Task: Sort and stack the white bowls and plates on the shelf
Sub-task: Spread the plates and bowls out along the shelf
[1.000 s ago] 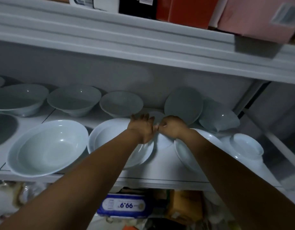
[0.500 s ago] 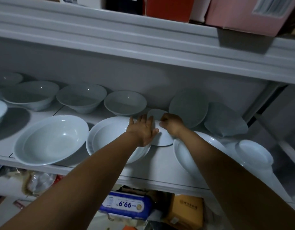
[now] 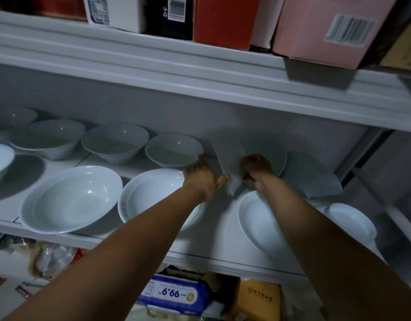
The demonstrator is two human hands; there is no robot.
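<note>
- A person reaches both bare arms into a white shelf (image 3: 223,230) that carries white crockery, seen from above and in front.
- The right hand (image 3: 257,169) has its fingers curled round the right edge of a small plate (image 3: 230,161), which is tilted up on its edge and blurred.
- The left hand (image 3: 203,179) lies flat with its fingers straight and holds nothing. Its thumb is at the small plate's lower edge.
- The small plate is in the middle of the shelf, between the two hands and near the back wall.
- Behind the right hand, a round plate (image 3: 271,144) leans against the back wall, and a tipped bowl (image 3: 315,179) lies to its right.
- Three bowls stand upright along the back: a left bowl (image 3: 48,137), a middle bowl (image 3: 115,142) and a bowl (image 3: 174,149) just beyond the left hand.
- At the front stand a large bowl (image 3: 72,200), two nested deep plates (image 3: 151,195) under the left forearm, a deep plate (image 3: 260,223) under the right forearm, and a small dish (image 3: 350,221) far right.
- The shelf above holds a red box (image 3: 225,19) and a pink box (image 3: 327,26).
- Below the shelf lies a blue packet (image 3: 174,295).
</note>
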